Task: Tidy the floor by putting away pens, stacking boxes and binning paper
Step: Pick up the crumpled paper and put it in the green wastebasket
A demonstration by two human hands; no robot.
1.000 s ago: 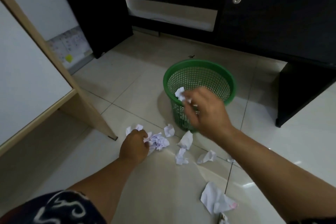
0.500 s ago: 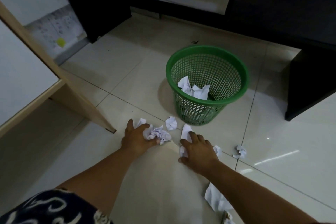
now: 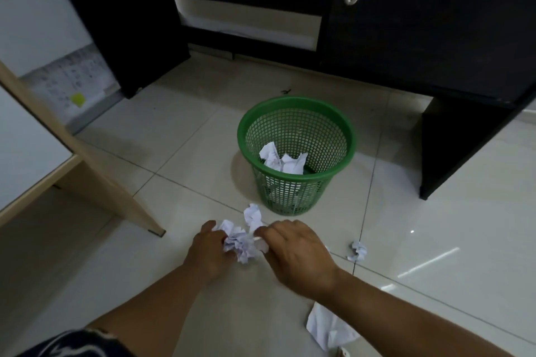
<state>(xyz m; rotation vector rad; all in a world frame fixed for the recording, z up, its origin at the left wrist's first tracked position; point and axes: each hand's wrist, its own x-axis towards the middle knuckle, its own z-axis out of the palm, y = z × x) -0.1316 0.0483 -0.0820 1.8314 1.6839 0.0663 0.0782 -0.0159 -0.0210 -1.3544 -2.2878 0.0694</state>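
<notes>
White crumpled paper wads [image 3: 242, 243] lie on the tiled floor, pinched between left hand [image 3: 207, 252] and right hand [image 3: 295, 252], both grips closed on them. Recommended: compact the bundle before lifting to the green mesh plastic bin [image 3: 295, 153] just beyond the grip, lest pieces drop.

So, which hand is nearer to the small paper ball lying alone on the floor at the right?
The right hand. It is just left of the small paper ball, not touching it. The left hand is farther left, beyond the paper pile between both hands.
</notes>
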